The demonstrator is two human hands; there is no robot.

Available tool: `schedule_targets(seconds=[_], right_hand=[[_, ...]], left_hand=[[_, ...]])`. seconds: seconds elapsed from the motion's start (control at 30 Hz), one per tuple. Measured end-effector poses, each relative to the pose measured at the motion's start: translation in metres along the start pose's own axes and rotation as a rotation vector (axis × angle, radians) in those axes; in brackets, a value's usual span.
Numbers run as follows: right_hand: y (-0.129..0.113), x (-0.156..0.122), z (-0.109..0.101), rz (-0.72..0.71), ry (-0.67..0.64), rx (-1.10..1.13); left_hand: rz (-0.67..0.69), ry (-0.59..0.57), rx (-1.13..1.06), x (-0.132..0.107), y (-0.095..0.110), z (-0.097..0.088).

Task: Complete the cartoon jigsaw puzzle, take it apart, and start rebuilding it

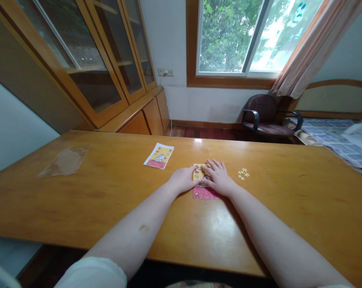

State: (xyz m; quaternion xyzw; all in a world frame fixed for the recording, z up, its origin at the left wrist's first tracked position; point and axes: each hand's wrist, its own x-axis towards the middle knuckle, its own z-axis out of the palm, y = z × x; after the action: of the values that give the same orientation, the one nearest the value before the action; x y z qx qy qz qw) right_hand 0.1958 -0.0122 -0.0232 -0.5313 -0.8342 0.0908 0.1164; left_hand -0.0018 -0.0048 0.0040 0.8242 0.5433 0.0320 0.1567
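A jigsaw puzzle (205, 193), yellow above and pink below with a white cartoon animal, lies flat on the wooden table in front of me. My left hand (183, 180) grips its left edge, fingers bent and thumb on the border. Over the upper right part of the puzzle my right hand (220, 178) lies palm down with its fingers spread. It covers much of the picture, and whether a piece is under the fingertips is hidden. Just right of that hand sit several loose puzzle pieces (243, 174), pale side up.
A printed picture card (159, 156) with the same design lies beyond my left hand. Farther left is a clear plastic bag (65, 161) on the table (109, 192). A glass-door cabinet (109, 60), a window and an office chair (263, 114) stand past the table.
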Motion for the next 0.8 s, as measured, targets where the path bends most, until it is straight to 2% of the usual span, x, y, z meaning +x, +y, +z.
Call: schedule_targets(seconds=[0.8], right_hand=[[-0.0073, 0.0002, -0.0028, 0.025, -0.066, -0.056]], left_hand=[[-0.007, -0.005, 0.003, 0.0010, -0.0021, 0.0027]])
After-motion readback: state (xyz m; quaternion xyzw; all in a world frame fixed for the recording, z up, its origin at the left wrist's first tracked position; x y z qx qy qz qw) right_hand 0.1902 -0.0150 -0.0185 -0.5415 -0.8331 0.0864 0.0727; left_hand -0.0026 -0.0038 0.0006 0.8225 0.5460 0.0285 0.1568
